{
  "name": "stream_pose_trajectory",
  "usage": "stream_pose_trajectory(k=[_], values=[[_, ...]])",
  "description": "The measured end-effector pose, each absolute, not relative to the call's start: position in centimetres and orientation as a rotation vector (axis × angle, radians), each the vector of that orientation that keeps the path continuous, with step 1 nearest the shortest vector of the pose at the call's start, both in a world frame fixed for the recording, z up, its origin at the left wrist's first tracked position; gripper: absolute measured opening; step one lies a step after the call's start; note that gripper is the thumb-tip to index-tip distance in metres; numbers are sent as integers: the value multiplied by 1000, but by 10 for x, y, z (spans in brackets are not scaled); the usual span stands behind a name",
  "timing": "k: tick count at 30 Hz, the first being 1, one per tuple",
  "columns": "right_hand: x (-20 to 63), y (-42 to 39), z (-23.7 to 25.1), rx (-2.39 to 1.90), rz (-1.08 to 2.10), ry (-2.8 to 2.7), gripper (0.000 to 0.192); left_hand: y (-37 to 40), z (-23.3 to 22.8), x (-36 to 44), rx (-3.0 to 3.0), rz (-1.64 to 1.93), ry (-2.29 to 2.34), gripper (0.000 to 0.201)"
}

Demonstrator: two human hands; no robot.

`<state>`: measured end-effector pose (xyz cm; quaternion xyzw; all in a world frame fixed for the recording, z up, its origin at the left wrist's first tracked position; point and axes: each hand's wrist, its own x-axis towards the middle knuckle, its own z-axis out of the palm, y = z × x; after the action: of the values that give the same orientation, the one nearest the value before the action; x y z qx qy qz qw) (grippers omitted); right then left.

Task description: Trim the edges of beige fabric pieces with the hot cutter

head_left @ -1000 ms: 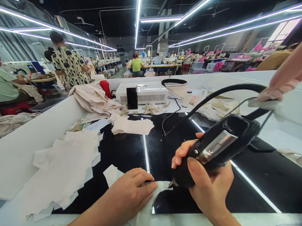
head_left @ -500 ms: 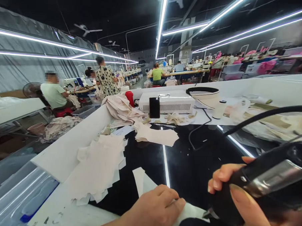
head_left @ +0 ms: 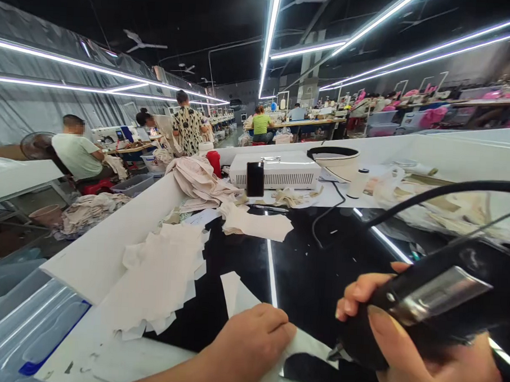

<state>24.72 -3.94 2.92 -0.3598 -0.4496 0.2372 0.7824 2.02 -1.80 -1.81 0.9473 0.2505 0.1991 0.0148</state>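
cutter (head_left: 419, 302) gripped by right hand (head_left: 421, 356).

On the tabletop (head_left: 319, 272), the left hand (head_left: 248, 340) rests on a fabric strip (head_left: 240, 294), left of the right hand (head_left: 425, 362) gripping the cutting tool (head_left: 423, 302). A fabric pile (head_left: 158, 277) lies further left; a machine box (head_left: 277, 169) sits behind.

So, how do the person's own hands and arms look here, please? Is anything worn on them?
Both are bare. The left hand and the forearm behind it show no sleeve, glove, watch or ring. The right hand also has no glove and no ring on the fingers that show; its thumbnail is fairly long with a dull yellowish-brown tint. Its wrist is cut off by the frame edge.
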Motion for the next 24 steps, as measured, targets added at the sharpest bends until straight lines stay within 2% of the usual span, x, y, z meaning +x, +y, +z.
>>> stream_pose_trajectory(k=[9,12,15,24], values=[[237,-49,42,-739,549,-1019,45,-24,2,16,2973,644,792,35],[236,-50,42,-727,534,-1052,34,-25,3,18,3044,635,768,37],[232,-51,45,-727,522,-1087,25,-27,0,21,3141,669,742,34],[221,-49,52,-737,466,-1057,26,-29,6,17,3222,753,725,22]])
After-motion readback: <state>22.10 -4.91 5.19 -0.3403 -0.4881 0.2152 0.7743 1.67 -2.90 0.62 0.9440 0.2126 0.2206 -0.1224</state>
